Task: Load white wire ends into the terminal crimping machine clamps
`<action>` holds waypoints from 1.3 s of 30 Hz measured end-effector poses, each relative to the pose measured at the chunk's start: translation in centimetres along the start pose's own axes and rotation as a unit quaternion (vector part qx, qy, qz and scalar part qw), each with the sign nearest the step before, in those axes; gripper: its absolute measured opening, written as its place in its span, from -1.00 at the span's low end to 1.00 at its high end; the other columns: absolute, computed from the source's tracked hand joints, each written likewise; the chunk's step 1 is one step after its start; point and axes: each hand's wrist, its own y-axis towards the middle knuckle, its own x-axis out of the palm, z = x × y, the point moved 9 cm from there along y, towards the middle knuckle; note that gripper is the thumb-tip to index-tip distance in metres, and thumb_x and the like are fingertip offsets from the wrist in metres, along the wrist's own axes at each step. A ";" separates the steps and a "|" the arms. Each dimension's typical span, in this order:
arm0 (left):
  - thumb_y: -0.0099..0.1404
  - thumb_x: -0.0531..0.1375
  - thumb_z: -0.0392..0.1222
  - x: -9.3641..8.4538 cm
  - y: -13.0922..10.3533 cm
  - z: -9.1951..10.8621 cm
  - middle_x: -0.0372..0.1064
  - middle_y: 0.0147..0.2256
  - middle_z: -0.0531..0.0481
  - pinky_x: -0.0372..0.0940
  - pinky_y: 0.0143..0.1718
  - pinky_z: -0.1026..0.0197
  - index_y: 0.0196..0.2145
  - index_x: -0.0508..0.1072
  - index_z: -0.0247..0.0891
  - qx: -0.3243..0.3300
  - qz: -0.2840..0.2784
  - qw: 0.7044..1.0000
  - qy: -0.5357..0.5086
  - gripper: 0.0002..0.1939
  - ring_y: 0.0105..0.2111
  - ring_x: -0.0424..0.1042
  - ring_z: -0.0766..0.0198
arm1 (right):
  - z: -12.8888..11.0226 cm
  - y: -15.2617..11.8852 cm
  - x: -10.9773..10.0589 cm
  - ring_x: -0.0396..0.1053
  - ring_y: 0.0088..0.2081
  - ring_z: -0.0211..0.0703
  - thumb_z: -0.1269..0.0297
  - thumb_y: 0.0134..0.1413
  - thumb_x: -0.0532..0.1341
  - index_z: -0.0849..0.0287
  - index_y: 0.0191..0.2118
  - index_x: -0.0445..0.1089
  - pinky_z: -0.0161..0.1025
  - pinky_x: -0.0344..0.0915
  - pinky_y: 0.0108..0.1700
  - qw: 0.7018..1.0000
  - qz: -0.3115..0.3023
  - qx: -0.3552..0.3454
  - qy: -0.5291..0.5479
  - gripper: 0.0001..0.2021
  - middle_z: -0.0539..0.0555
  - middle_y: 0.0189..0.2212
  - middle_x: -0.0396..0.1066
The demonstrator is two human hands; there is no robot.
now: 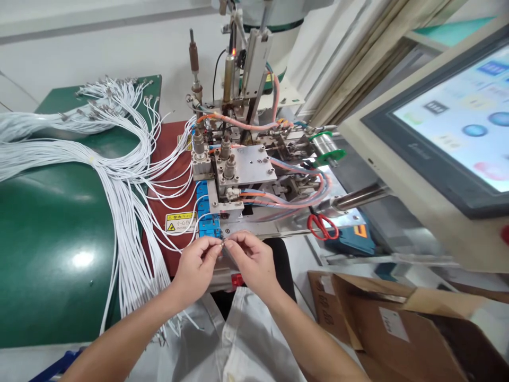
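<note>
My left hand and my right hand meet fingertip to fingertip at the front of the machine. Each is pinched closed; between them is a tiny metallic piece, mostly covered by the fingers and too small to name. Just beyond the fingertips is a row of blue holders, with white cables leading into it from the left. A large bundle of white cables spreads over the green table and hangs past its front edge, left of my left hand.
A metal machine with hoses stands ahead, beside a solder wire spool. Red-handled scissors lie to the right. A touchscreen overhangs the right side, above open cardboard boxes. The green table is at left.
</note>
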 end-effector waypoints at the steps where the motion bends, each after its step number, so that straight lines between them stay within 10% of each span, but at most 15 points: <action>1: 0.24 0.05 -0.20 0.0 0.0 -0.1 0.36 -0.47 0.06 0.22 -0.44 0.33 -0.36 0.40 -0.26 -0.001 0.005 1.000 -0.001 -0.85 -0.46 0.32 0.35 | 0.1 -0.1 0.0 0.27 -0.50 -0.27 0.31 -0.04 0.17 0.19 -0.52 0.35 -0.33 0.23 -0.44 1.000 0.007 0.004 0.012 -0.88 -0.01 -0.56 0.31; 11: 0.23 0.07 -0.22 0.3 -0.1 -0.6 0.36 -0.42 0.04 0.27 -0.39 0.32 -0.35 0.40 -0.27 -0.013 -0.003 0.999 -0.052 -0.86 -0.45 0.35 0.35 | -1.9 -0.2 0.1 0.26 -0.49 -0.28 0.41 -0.03 0.15 0.18 -0.51 0.31 -0.32 0.23 -0.42 0.991 -0.003 -0.110 -0.079 -0.91 -0.01 -0.54 0.30; 22: 0.19 0.09 -0.34 0.6 0.1 1.7 0.40 -0.45 0.07 0.19 -0.37 0.33 -0.43 0.44 -0.24 0.085 -0.101 0.985 0.112 -0.85 -0.42 0.34 0.35 | -2.7 0.7 1.4 0.24 -0.50 -0.29 0.47 -0.09 0.16 0.18 -0.52 0.33 -0.36 0.15 -0.45 0.942 -0.212 -0.118 -0.234 -0.91 -0.04 -0.56 0.29; 29: 0.20 0.09 -0.24 -0.5 0.0 -0.9 0.36 -0.53 0.07 0.23 -0.48 0.34 -0.43 0.37 -0.27 0.002 0.021 0.999 0.028 -0.90 -0.54 0.32 0.38 | -1.0 0.0 0.5 0.19 -0.56 -0.31 0.35 -0.01 0.12 0.19 -0.58 0.29 -0.36 0.14 -0.50 0.993 -0.020 -0.053 -0.101 -0.83 -0.04 -0.62 0.25; 39: 0.19 0.10 -0.24 -0.4 0.1 -1.0 0.38 -0.51 0.07 0.26 -0.50 0.34 -0.39 0.42 -0.26 0.008 0.012 1.000 0.019 -0.89 -0.56 0.35 0.38 | 1.1 0.6 0.5 0.21 -0.57 -0.31 0.25 -0.10 0.19 0.22 -0.51 0.35 -0.35 0.18 -0.51 0.998 -0.022 0.059 0.019 -0.87 -0.03 -0.59 0.30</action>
